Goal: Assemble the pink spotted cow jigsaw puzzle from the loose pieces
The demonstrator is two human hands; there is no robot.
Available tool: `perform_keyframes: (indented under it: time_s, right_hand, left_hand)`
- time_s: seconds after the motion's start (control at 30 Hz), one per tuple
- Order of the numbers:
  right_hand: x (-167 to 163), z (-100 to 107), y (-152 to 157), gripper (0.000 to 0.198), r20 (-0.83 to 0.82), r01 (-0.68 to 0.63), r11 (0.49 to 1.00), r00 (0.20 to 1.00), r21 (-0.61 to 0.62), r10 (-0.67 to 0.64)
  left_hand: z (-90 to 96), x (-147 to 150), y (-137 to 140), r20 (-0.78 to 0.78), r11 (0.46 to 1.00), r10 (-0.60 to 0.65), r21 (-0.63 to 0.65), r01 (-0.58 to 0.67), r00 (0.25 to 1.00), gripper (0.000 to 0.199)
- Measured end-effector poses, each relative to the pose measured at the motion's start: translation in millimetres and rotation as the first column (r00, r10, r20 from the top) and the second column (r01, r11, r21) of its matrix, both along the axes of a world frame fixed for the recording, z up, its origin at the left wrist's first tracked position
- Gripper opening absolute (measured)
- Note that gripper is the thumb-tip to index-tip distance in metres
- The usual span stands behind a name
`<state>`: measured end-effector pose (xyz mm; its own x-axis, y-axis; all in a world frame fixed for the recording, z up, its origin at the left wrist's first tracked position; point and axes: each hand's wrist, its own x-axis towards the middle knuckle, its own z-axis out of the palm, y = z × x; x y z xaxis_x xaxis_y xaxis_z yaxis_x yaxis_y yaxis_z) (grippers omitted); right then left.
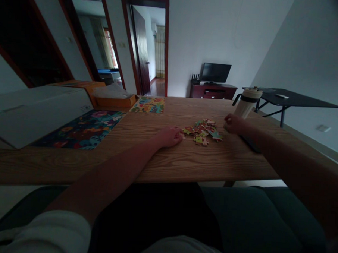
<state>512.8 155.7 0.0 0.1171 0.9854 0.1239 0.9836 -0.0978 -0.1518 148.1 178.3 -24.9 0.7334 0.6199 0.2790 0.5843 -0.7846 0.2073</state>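
Note:
A loose pile of colourful jigsaw puzzle pieces [204,130] lies on the wooden table in front of me. My left hand [170,137] rests on the tabletop at the pile's left edge, fingers curled together; whatever may be in them is too small and dim to make out. To the right of the pile, my right hand [234,124] is closed, its fingers pinched, and what they hold is unclear. Just behind it stands a pale tumbler [246,103] with a dark handle. Partly under my right forearm lies a dark flat object [250,144].
On the table's left are a large white box [46,113], a dark patterned puzzle [86,128], an orange box [114,101] with clear plastic, and a bright puzzle sheet [148,104]. A black folding table [296,97] stands to the right, a television [215,73] at the far wall.

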Motion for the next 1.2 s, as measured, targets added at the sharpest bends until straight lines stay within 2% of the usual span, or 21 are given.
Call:
perform_keyframes:
  time_s: [0.07,0.13,0.17,0.2,0.23,0.3,0.37,0.4,0.43,0.5,0.6,0.67,0.77,0.9,1.07,1.13,1.2]
  right_hand:
    - [-10,1,0,0.034,-0.267,0.002,1.000,0.964,0.026,0.005]
    - [-26,1,-3,0.035,-0.520,-0.015,0.999,0.853,0.048,0.038]
    - [-35,0,-5,0.037,-0.592,-0.036,0.998,0.804,0.049,0.059]
    - [-43,-1,-7,0.038,-0.606,-0.066,0.997,0.792,0.041,0.078]
    - [-50,-1,-9,0.040,-0.571,-0.096,0.995,0.815,0.033,0.097]
    - [-58,-3,-12,0.041,-0.375,-0.132,0.990,0.916,0.058,0.144]
    - [-56,-6,-11,0.040,-0.142,-0.141,0.978,0.976,0.156,0.163]
    - [-53,-8,-9,0.041,-0.076,-0.137,0.969,0.985,0.207,0.156]
    - [-49,-11,-6,0.044,-0.065,-0.124,0.962,0.987,0.244,0.144]
    - [-41,-20,3,0.051,-0.180,-0.065,0.961,0.977,0.270,0.116]
    - [-40,-34,17,0.057,-0.406,0.020,0.976,0.911,0.217,0.072]
    - [-49,-42,24,0.056,-0.443,-0.015,0.984,0.892,0.179,0.094]
    - [-71,-45,26,0.053,-0.392,-0.147,0.975,0.898,0.165,0.201]
    - [-107,-43,21,0.056,-0.317,-0.211,0.964,0.914,0.162,0.254]
    - [-146,-46,21,0.054,-0.223,-0.377,0.909,0.884,0.179,0.411]
    - [-158,-48,23,0.052,-0.203,-0.414,0.893,0.872,0.178,0.445]
    - [-169,-47,23,0.050,-0.183,-0.457,0.873,0.856,0.174,0.484]
  left_hand:
    - [0.2,0,1,0.002,1.000,0.028,0.010,-0.028,1.000,0.035]
    - [0.1,0,2,0.017,0.998,0.053,0.014,-0.054,0.998,0.036]
    - [-0.1,1,2,0.025,0.998,0.068,0.015,-0.068,0.997,0.035]
    - [-0.3,1,3,0.030,0.997,0.081,0.014,-0.082,0.996,0.034]
    - [-0.6,0,4,0.035,0.995,0.094,0.011,-0.095,0.995,0.033]
    - [-1.4,-1,7,0.046,0.993,0.116,0.005,-0.116,0.992,0.031]
    - [-2.7,-1,9,0.057,0.991,0.130,-0.007,-0.130,0.990,0.031]
    - [-3.6,-1,10,0.065,0.991,0.134,-0.016,-0.133,0.989,0.033]
    - [-4.6,0,10,0.077,0.991,0.134,-0.029,-0.132,0.988,0.035]
    - [-7.0,6,10,0.098,0.993,0.113,-0.057,-0.108,0.989,0.039]
    - [-10.9,20,6,0.053,0.993,0.069,-0.096,-0.063,0.996,0.046]
    - [-13.0,28,5,-0.019,0.991,0.066,-0.118,-0.068,0.998,0.052]
    - [-14.3,33,6,-0.060,0.990,0.049,-0.130,-0.056,0.997,0.055]
    - [-10.4,28,9,-0.039,0.976,0.084,-0.196,-0.090,0.996,0.069]
    - [-2.3,9,4,-0.102,0.966,0.053,-0.246,-0.077,0.993,0.090]
    - [-1.0,-1,2,-0.118,0.966,0.063,-0.244,-0.090,0.991,0.091]
    - [0.6,-11,0,-0.063,0.978,0.073,-0.190,-0.084,0.995,0.088]
